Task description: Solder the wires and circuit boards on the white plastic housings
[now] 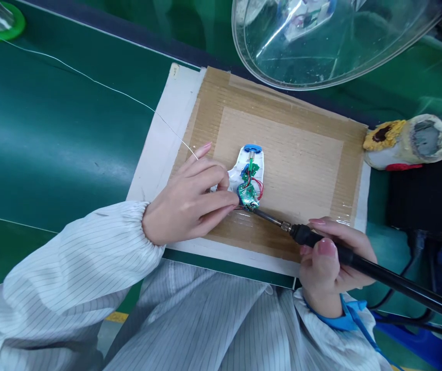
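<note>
A white plastic housing [235, 166] with a blue end cap [252, 149] lies on the cardboard. Inside it are a green circuit board [248, 196], a smaller green board above, and red and green wires. My left hand [196, 201] is closed at the housing's left side, fingertips pinched beside the board's lower edge. A thin solder wire [120, 93] runs into its fingers; what the fingertips pinch is partly hidden. My right hand [335, 257] grips a black-handled soldering iron [316, 241], its metal tip touching or very close to the board's lower edge.
Taped cardboard [283, 149] covers a white board on the green table [70, 139]. A solder spool [4, 23] stands at upper left, and a clear plastic bin [283, 85] at the top. At right are a flower-decorated holder [410, 141] and a black box [429, 196] with cables.
</note>
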### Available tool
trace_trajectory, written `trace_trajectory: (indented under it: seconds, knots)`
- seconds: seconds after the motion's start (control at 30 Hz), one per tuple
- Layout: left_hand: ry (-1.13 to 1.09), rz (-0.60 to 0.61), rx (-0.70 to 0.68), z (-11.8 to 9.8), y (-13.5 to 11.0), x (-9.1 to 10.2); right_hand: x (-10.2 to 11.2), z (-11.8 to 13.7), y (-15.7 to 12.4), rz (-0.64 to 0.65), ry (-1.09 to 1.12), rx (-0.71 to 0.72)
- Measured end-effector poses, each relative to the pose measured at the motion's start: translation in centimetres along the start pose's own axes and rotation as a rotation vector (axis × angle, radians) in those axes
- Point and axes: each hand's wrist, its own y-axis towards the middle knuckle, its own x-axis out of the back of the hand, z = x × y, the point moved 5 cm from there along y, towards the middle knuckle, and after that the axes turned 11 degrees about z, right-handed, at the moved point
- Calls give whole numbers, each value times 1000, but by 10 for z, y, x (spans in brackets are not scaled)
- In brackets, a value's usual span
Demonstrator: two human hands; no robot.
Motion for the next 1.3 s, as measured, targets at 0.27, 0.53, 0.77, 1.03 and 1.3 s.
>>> trace_trajectory:
  seconds: [0.27,0.53,0.77,1.03,1.3]
  knots:
    - [17,-69,-11,2,0,12,5,4,3,-226,28,115]
    - [-40,-7,33,2,-2,5,3,6,7,-214,100,55]
    - [-41,-2,12,2,-5,4,-3,4,6,-20,65,-39]
    - [-52,11,28,3,-4,2,-3,1,4,18,80,-84]
    - [-48,23,37,3,-4,2,-4,1,5,53,100,-71]
